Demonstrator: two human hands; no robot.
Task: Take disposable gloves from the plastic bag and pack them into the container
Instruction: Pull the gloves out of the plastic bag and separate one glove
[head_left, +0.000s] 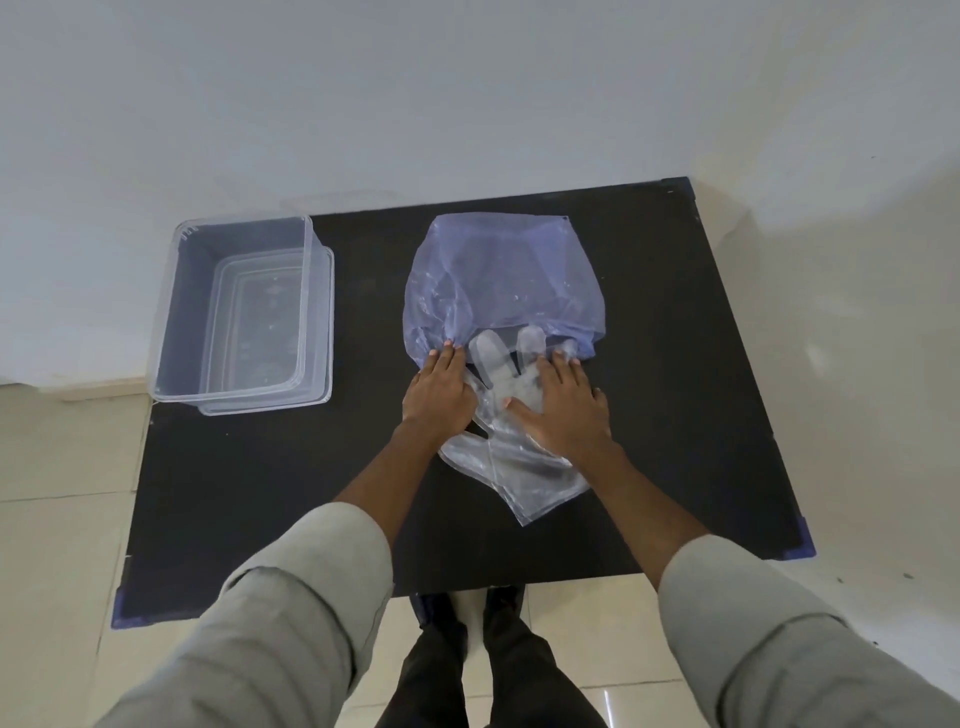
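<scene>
A translucent blue plastic bag (498, 275) lies flat on the black table (260, 493), its mouth facing me. A clear disposable glove (501, 374) lies flat just below the bag, its fingertips at the bag's mouth. My left hand (439, 395) rests palm down on the glove's left edge, fingertips touching the bag's rim. My right hand (563, 410) lies flat with fingers spread on the glove's right side. A clear rectangular container (171, 312) stands empty at the table's far left.
A clear lid (317, 400) lies under the container. The table stands against a white wall, with pale floor tiles around it. My legs and shoes show below the table's front edge.
</scene>
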